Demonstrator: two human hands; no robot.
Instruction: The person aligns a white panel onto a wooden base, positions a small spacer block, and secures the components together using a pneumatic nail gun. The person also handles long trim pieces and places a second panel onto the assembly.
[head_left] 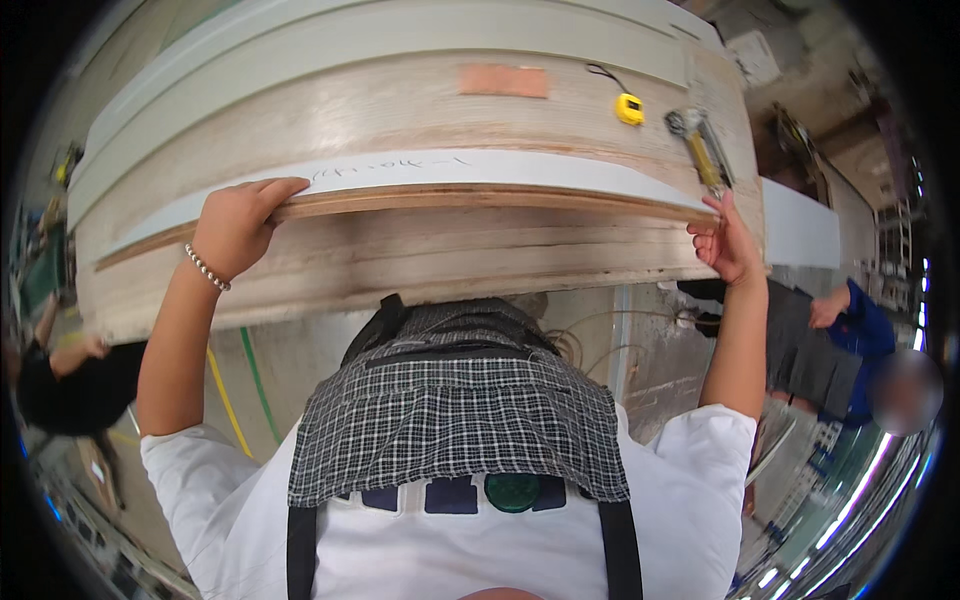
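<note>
A long, narrow board (500,197) with a white upper face and a bare wooden edge spans the space before me. Handwriting marks its white face. My left hand (238,226) closes over the board toward its left part, thumb and fingers along the edge; a beaded bracelet circles that wrist. At the right end, my right hand (728,243) grips the board with its fingers partly curled. Just beyond the right hand lies a handheld tool with a yellowish body (706,155); its exact kind is unclear.
The wooden worktable (390,110) carries a yellow tape measure (629,109), a flat orange-brown piece (503,81) and long pale boards (400,60) along its far side. A person in blue (866,325) stands at the right, another in black (75,385) at the left.
</note>
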